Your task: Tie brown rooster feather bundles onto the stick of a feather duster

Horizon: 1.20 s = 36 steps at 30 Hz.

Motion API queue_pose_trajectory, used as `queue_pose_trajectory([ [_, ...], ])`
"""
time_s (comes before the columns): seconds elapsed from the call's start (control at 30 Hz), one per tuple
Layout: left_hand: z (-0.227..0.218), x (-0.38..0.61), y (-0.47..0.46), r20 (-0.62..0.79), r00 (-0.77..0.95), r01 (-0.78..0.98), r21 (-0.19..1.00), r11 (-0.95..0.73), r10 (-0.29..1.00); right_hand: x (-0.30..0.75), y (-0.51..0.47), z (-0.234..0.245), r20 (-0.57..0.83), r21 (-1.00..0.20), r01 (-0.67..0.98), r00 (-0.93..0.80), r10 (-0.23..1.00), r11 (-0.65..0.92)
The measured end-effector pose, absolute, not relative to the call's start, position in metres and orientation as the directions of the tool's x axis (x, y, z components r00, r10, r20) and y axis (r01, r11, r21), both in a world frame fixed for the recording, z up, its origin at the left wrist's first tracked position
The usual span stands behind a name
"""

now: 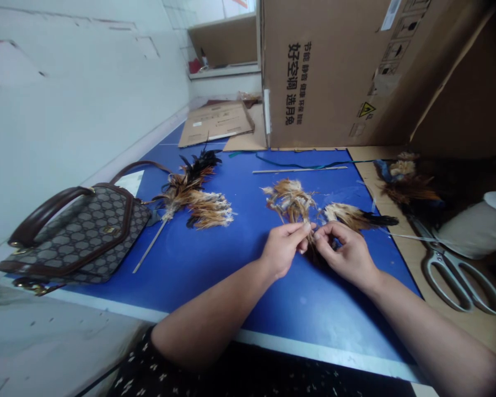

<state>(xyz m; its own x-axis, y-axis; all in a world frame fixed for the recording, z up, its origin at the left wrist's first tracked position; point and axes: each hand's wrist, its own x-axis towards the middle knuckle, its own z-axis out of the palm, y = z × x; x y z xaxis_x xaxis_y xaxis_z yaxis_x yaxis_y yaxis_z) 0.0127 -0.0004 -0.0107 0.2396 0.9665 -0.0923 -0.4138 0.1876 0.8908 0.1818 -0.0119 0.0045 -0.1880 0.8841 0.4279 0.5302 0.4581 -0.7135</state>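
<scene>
My left hand and my right hand meet over the blue table top, both pinched closed on a small bunch of brown feathers. Just beyond the fingers lie a tan feather tuft and a tan and black feather tuft. A finished feather duster on a thin stick lies further left.
A patterned handbag sits at the left edge. Scissors lie on cardboard at the right, beside more feathers and a white bundle. A big cardboard box stands behind, with a thin stick before it.
</scene>
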Motion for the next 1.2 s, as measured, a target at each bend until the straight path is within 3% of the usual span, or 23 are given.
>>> queue_pose_trajectory([
  [0.23,-0.007,0.011,-0.002,-0.042,0.269,-0.388,0.910,0.148,0.962,0.184,-0.013,0.009,0.410,-0.716,0.504,-0.258,0.875,0.484],
  [0.43,0.000,0.008,-0.003,-0.110,0.339,-0.325,0.918,0.226,0.934,0.192,-0.013,0.010,0.422,-0.760,0.462,-0.185,0.888,0.457],
  [0.63,0.002,0.005,-0.003,-0.082,0.405,-0.300,0.929,0.217,0.911,0.196,-0.010,0.014,0.439,-0.778,0.372,-0.255,0.861,0.507],
  [0.77,0.010,0.000,0.001,-0.061,0.351,-0.363,0.911,0.196,0.934,0.213,-0.003,0.019,0.410,-0.762,0.449,-0.223,0.884,0.466],
  [0.87,0.018,-0.008,0.008,-0.028,0.243,-0.457,0.879,0.140,0.970,0.233,0.004,0.023,0.315,-0.785,0.494,-0.200,0.928,0.374],
  [0.93,0.023,-0.014,0.014,-0.012,0.166,-0.507,0.857,0.096,0.986,0.245,0.005,0.027,0.145,-0.834,0.465,-0.333,0.932,0.296],
  [1.0,0.024,-0.019,0.018,-0.001,0.110,-0.539,0.840,0.060,0.994,0.251,0.002,0.032,-0.082,-0.881,0.426,-0.563,0.823,0.204],
  [1.07,0.024,-0.021,0.021,0.001,0.077,-0.553,0.832,0.042,0.997,0.250,-0.002,0.037,-0.270,-0.892,0.433,-0.740,0.616,0.130],
  [1.13,0.022,-0.020,0.022,-0.007,0.055,-0.559,0.828,0.036,0.998,0.244,-0.005,0.039,-0.303,-0.888,0.437,-0.793,0.529,0.147],
  [1.2,0.020,-0.019,0.022,-0.015,0.047,-0.561,0.827,0.039,0.999,0.238,-0.004,0.037,-0.148,-0.878,0.402,-0.746,0.650,0.260],
])
